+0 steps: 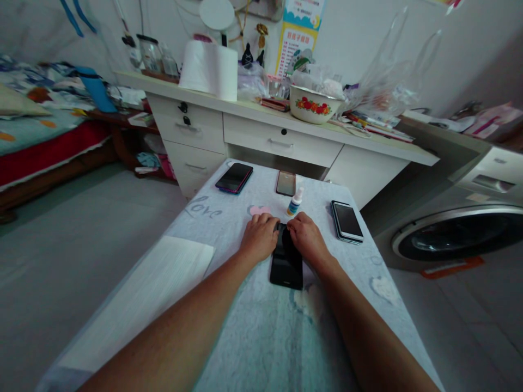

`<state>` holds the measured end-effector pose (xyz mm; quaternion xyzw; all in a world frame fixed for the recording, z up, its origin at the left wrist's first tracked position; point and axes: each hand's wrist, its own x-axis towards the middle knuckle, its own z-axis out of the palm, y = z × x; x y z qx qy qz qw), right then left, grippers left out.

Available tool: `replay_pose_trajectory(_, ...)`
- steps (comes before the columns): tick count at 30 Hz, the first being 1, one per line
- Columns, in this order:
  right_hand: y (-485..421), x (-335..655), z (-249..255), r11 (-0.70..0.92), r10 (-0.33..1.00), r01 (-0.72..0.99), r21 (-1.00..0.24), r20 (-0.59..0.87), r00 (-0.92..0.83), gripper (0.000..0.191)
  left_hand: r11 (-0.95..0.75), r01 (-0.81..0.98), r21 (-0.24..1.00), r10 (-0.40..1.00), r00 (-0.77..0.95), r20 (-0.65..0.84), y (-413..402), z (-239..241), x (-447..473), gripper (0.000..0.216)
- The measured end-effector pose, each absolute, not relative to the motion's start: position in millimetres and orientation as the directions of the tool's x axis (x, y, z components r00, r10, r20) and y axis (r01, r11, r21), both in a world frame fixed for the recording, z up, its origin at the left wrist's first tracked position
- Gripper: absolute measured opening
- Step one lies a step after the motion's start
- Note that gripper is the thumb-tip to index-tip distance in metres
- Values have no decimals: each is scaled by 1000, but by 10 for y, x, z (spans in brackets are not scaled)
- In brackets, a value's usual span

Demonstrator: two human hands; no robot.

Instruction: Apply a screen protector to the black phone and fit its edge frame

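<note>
A black smartphone [286, 264] lies face up in the middle of the cloth-covered table [261, 326]. My left hand [259, 235] grips its far left corner with curled fingers. My right hand [307, 235] presses on its far right edge, fingers curled over the top. Just beyond the hands stands a small spray bottle [295, 202] with a white cap, and a pink cloth piece [259, 210] peeks out beside my left hand.
Three more phones lie on the table: a red-edged one [234, 178] far left, a brown one [285, 183] far centre, a silver one [346, 221] right. A white paper sheet [151, 294] lies left. Behind stand a cluttered white desk [281, 136], a washing machine [461, 228], a bed [36, 136].
</note>
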<state>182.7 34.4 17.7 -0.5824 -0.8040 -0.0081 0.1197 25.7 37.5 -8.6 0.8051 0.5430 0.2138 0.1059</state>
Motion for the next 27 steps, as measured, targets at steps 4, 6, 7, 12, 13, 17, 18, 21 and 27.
replay_pose_trajectory(4,380,1785,173,346,925,931,-117,212,-317,23,-374,834,406,925,301,233,381,-100,263,31)
replay_pose_trajectory(6,394,1771,161,356,919,927,-115,222,-326,23,-374,835,404,924,299,237,386,-108,263,32)
replay_pose_trajectory(7,401,1766,154,360,917,926,-110,225,-330,22,-376,835,402,923,301,240,389,-111,263,31)
replay_pose_trajectory(12,431,1741,120,381,905,920,-98,242,-349,23,-379,836,397,922,306,236,395,-111,261,30)
replay_pose_trajectory(13,435,1734,116,381,905,919,-104,244,-348,23,-376,837,397,923,304,234,395,-110,261,30)
replay_pose_trajectory(17,439,1702,109,385,905,914,-125,243,-348,23,-370,840,397,926,299,230,394,-109,262,30)
replay_pose_trajectory(18,438,1696,108,388,904,913,-125,244,-350,22,-369,840,397,926,298,231,394,-111,263,30)
replay_pose_trajectory(21,439,1687,105,391,903,911,-128,242,-354,22,-369,838,402,926,295,235,396,-113,265,30)
replay_pose_trajectory(27,453,1693,92,393,905,909,-138,235,-355,21,-363,841,401,929,292,229,393,-104,268,29)
